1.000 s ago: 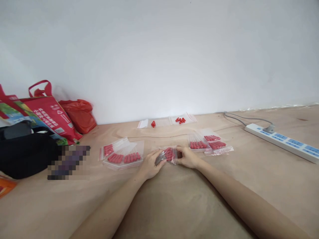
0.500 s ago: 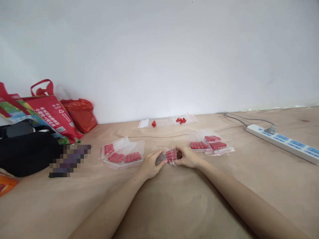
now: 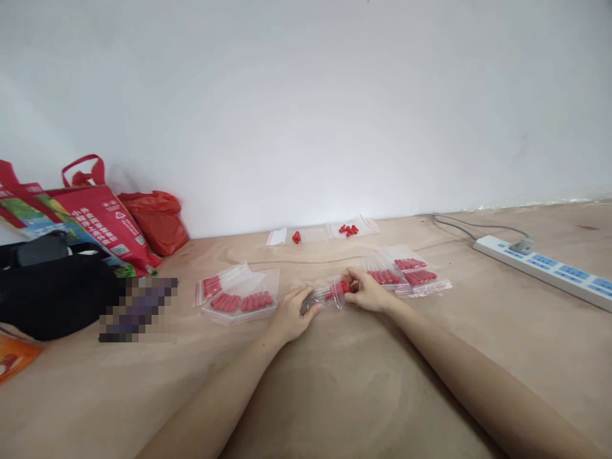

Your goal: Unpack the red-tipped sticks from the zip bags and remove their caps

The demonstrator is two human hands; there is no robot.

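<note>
A clear plastic bag (image 3: 325,292) with thin, red-handled pieces inside lies between my hands on the table. My left hand (image 3: 293,313) is closed on the bag's left end, thumb in front. At its right end, my right hand (image 3: 362,292) pinches the red handles; whether it grips them through the plastic or directly is hard to tell. Left of my hands, several zip bags (image 3: 239,299) of red-handled pieces lie fanned out. Just right of my right hand sit more filled zip bags (image 3: 415,274), partly overlapping.
Near the wall lie small red pieces (image 3: 349,230) on a clear bag, another red cluster (image 3: 296,238) and a row of thin clear strips (image 3: 314,235). A power strip (image 3: 549,264) runs along the right. Shopping bags (image 3: 105,217) and a black bag (image 3: 52,280) crowd the left.
My right hand has shifted slightly right and up, and the red handles are more bunched at its fingertips. My left hand keeps its hold on the bag.
</note>
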